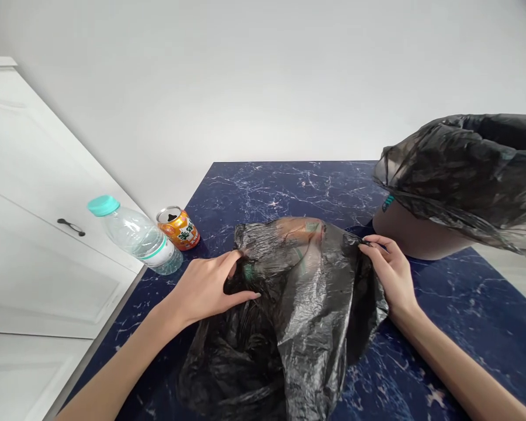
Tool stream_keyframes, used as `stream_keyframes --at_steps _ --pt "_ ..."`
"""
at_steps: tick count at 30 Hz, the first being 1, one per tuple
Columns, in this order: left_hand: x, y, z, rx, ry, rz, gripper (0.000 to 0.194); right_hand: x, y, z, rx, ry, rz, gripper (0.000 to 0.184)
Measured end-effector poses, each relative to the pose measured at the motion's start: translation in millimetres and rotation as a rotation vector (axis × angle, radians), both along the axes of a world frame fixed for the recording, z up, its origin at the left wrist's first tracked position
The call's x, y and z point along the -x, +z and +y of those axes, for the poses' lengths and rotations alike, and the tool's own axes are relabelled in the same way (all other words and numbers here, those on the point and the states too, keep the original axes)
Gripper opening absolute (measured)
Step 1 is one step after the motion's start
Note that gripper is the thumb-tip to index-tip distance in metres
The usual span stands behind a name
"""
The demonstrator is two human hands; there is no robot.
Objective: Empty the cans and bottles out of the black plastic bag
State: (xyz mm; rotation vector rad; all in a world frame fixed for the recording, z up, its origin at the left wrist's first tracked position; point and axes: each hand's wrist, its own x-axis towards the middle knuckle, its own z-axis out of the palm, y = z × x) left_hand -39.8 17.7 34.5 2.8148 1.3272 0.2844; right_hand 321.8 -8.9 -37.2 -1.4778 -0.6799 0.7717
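2 hands on the black bag (307, 304), which lies on the blue marble surface (464, 316): left hand (210, 286) pinches the left rim, right hand (388, 266) grips the right edge, spreading the mouth. Bottle (135, 234), can (179, 228) lie just left; lined bin (456, 181) right.

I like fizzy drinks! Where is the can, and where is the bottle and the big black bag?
can (180, 229): head view, on its orange side.
bottle (137, 235): head view, on its clear middle.
bag (307, 304): head view, on its crinkled front, between the hands.

A plain white wall (263, 76) rises behind white cabinets (30, 193).
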Motion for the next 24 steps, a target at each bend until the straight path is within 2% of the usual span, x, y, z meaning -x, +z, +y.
stream_keyframes --at_steps 3,5,7,10,13,18,21,24 --pt "-1 6.4 -5 -0.062 -0.174 -0.113 0.028 0 -0.8 0 0.001 0.012 -0.010 0.050" --pt "0 8.2 -8 -0.100 -0.286 -0.176 0.032 -1 -1.4 0 0.005 0.025 -0.010 0.050" --pt "0 7.0 -8 -0.135 -0.320 -0.182 0.036 -1 -2.1 0 0.002 0.034 -0.012 0.049" --pt "-2 -0.2 -4 -0.158 -0.266 -0.135 0.029 -2 -3.6 1 -0.007 0.031 -0.027 0.047" --pt "-5 -11.5 -1 -0.118 -0.205 -0.099 0.016 -1 -4.8 1 -0.010 0.038 -0.027 0.047" --pt "-8 -28.7 -2 -0.105 -0.169 -0.108 0.021 -1 -5.0 2 -0.022 0.046 -0.020 0.047" --pt "-7 -26.9 -2 -0.104 -0.120 -0.231 0.022 -2 -3.6 3 -0.018 0.027 -0.004 0.047" --pt "-7 -13.8 -3 -0.103 -0.026 -0.422 0.020 -5 -2.5 3 -0.017 -0.021 0.018 0.046"
